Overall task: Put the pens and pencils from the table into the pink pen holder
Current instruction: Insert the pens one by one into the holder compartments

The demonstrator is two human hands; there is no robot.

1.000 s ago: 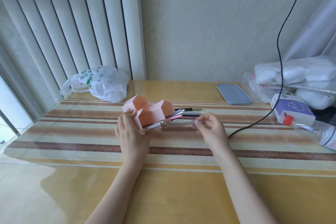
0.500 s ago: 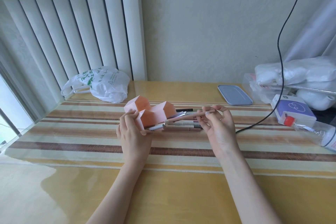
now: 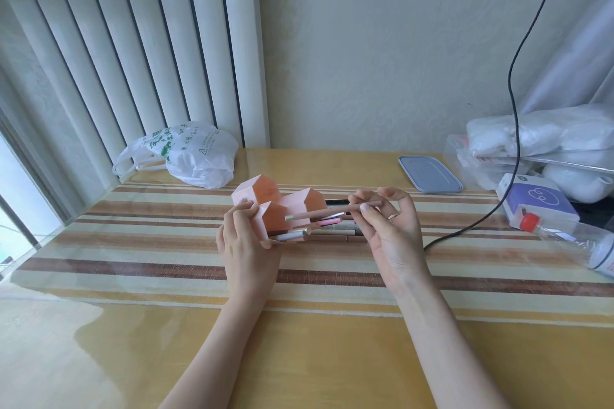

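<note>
Now the left hand [image 3: 247, 242] is gripping the pink pen holder [image 3: 277, 209], which is lying on its side on the striped table [image 3: 166, 242], fingers curled around its left end and hiding part of it. Just right of it, the right hand [image 3: 388, 229] is pinching a pinkish pencil [image 3: 319, 214] between thumb and fingertips, holding it above the table with its metal-tipped end pointing at the holder's openings. More pens and pencils [image 3: 332, 231] are lying behind that hand, partly covered and hard to count, while a grey pen [image 3: 290, 236] is sticking out of the nearest compartment.
</note>
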